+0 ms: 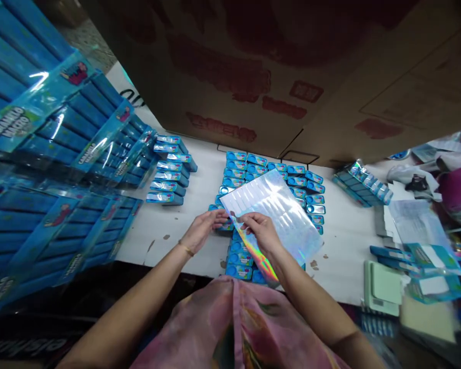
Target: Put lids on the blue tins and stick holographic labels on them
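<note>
My right hand [262, 233] pinches the left part of a shiny holographic sheet [288, 220], which carries rows of pale strips like a sticker sheet. The sheet slants over several rows of small blue boxes [237, 258] on the white table and hides part of them. Just left of the sheet's edge, my left hand [204, 228] has its fingers stretched out, close to a blue box partly hidden behind them. No object shows in it. A thin bracelet circles the left wrist.
Stacks of wrapped blue boxes [57, 123] rise on the left, beside a short row of boxes [167, 174]. A large cardboard carton [253, 77] overhangs the back. To the right are a tilted box pack [363, 184], a pale green device [384, 287] and loose sheets [418, 220].
</note>
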`<control>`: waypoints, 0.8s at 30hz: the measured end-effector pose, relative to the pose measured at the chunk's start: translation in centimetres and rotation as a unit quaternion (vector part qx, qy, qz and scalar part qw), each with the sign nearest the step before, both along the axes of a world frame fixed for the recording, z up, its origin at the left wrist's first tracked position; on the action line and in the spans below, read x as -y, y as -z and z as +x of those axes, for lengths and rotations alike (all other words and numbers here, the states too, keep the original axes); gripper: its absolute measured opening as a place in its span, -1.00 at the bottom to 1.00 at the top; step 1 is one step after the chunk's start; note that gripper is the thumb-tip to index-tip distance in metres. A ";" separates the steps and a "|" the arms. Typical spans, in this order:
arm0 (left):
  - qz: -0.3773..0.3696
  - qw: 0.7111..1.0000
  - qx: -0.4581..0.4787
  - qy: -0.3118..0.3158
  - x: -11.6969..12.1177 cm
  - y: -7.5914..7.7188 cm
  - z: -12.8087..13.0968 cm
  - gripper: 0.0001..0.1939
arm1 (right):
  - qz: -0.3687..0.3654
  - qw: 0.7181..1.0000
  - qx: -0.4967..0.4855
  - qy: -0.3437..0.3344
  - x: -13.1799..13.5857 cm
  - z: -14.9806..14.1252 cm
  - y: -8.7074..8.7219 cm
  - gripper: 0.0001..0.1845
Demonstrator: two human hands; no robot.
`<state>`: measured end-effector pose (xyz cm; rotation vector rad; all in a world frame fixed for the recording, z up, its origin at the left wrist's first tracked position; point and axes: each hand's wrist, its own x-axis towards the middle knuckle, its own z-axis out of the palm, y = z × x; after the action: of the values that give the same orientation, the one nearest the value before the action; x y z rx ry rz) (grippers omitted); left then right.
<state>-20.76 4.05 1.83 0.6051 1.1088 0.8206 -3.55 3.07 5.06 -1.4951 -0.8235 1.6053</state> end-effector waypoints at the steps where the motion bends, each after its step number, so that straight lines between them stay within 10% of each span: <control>1: -0.026 0.999 0.010 -0.016 1.2 -0.1 -0.8 -0.54 | -0.025 0.999 -0.024 0.023 0.5 -1.2 0.7 -0.79; 10: -0.092 0.979 -0.052 -0.177 3.1 2.8 -3.9 -0.62 | -0.089 0.982 -0.109 0.129 2.9 -6.9 3.7 -0.76; 17: -0.098 0.990 0.027 -0.103 3.1 2.5 -4.0 -0.57 | -0.111 0.971 -0.153 0.146 3.6 -7.7 3.8 -0.72; 24: -0.069 0.985 -0.069 -0.146 2.8 4.2 -3.4 -0.57 | -0.005 0.981 0.119 0.154 4.0 -8.0 6.4 -0.77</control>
<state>-24.20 1.22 -2.37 0.3921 1.3905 0.9536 -11.50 -0.97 -1.37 -1.7496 -0.6721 1.2203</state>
